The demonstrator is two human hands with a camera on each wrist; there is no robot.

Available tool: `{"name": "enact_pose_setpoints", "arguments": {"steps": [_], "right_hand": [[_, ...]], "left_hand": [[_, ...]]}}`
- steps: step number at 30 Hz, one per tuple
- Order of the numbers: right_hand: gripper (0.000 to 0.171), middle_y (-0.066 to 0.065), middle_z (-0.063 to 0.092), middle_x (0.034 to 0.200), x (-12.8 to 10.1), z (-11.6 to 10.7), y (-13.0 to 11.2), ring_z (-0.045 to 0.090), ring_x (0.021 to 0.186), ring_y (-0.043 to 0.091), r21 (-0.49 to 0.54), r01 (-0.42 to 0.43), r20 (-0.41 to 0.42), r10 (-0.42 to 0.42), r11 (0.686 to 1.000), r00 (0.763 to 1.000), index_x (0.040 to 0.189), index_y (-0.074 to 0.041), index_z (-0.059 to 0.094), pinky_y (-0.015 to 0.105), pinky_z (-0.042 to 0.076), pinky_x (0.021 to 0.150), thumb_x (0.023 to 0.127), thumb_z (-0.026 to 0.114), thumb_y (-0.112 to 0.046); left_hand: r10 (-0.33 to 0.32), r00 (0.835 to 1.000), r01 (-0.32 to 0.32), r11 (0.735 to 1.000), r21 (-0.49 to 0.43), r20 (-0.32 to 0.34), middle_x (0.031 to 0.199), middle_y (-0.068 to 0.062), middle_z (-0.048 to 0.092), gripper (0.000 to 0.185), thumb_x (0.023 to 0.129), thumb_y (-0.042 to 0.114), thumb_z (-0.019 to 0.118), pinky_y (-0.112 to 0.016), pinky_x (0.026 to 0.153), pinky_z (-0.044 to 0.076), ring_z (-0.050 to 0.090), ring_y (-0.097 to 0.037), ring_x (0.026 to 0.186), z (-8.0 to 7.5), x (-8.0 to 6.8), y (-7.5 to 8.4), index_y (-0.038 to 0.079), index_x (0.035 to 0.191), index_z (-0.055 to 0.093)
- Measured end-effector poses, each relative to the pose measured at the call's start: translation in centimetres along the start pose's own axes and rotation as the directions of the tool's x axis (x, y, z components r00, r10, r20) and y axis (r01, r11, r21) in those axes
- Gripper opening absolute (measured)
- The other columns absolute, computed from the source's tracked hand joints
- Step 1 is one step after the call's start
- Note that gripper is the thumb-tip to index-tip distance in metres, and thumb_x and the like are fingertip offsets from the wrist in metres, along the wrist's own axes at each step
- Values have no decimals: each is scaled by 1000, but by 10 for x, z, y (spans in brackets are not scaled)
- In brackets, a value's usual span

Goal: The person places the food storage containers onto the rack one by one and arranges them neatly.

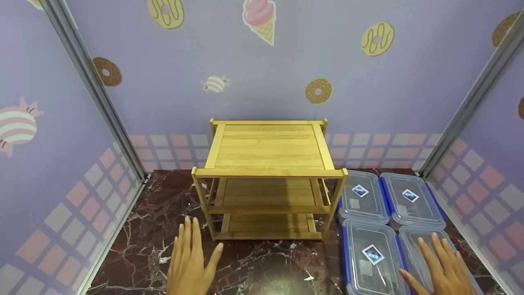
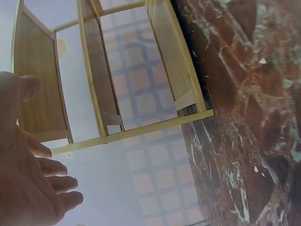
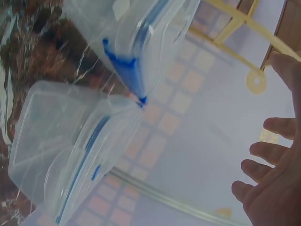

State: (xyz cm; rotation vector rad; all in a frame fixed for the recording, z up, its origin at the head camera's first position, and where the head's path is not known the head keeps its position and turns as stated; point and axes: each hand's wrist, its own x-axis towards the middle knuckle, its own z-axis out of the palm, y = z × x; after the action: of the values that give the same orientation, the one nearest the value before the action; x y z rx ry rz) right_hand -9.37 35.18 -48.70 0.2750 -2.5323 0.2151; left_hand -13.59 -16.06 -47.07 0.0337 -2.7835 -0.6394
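Note:
My left hand (image 1: 189,262) is held with straight fingers in front of the left side of a three-tier bamboo shelf (image 1: 268,172), touching nothing. In the left wrist view the same hand (image 2: 33,174) hangs beside the shelf (image 2: 101,70), apart from it. Over the front right lidded container (image 1: 421,250) my right hand (image 1: 444,266) is spread, holding nothing. Beside it lies another clear container with blue clips (image 1: 370,258). The right wrist view has the right hand (image 3: 277,165) apart from a clear plastic box (image 3: 61,127).
Two more clear lidded containers, one at back left (image 1: 362,196) and one at back right (image 1: 411,198), stand right of the shelf. A dark red marbled surface (image 1: 254,266) lies beneath everything. Purple patterned panels (image 1: 270,82) with grey metal corner posts (image 1: 94,82) enclose the back and sides.

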Motion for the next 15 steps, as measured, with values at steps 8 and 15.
{"name": "enact_pose_setpoints", "arguments": {"steps": [8, 15], "right_hand": [[98, 19, 12, 156, 3, -4, 27, 7, 142, 40, 37, -100, 38, 98, 994, 994, 148, -8, 27, 64, 5, 106, 70, 81, -29], [87, 28, 21, 150, 8, -1, 56, 20, 132, 54, 149, -202, 48, 197, 968, 979, 144, 0, 32, 71, 12, 99, 76, 79, -25]], "left_hand": [[-112, 990, 125, 977, -174, 84, 157, -9, -1, 90, 90, 68, 36, -57, 111, 9, 4, -35, 143, -4, 24, -3, 16, 152, -3], [-130, 990, 140, 951, -274, 52, 156, -15, 12, 88, 90, 63, 44, -60, 107, 18, 19, -41, 139, 1, 43, -4, 15, 153, 6]]}}
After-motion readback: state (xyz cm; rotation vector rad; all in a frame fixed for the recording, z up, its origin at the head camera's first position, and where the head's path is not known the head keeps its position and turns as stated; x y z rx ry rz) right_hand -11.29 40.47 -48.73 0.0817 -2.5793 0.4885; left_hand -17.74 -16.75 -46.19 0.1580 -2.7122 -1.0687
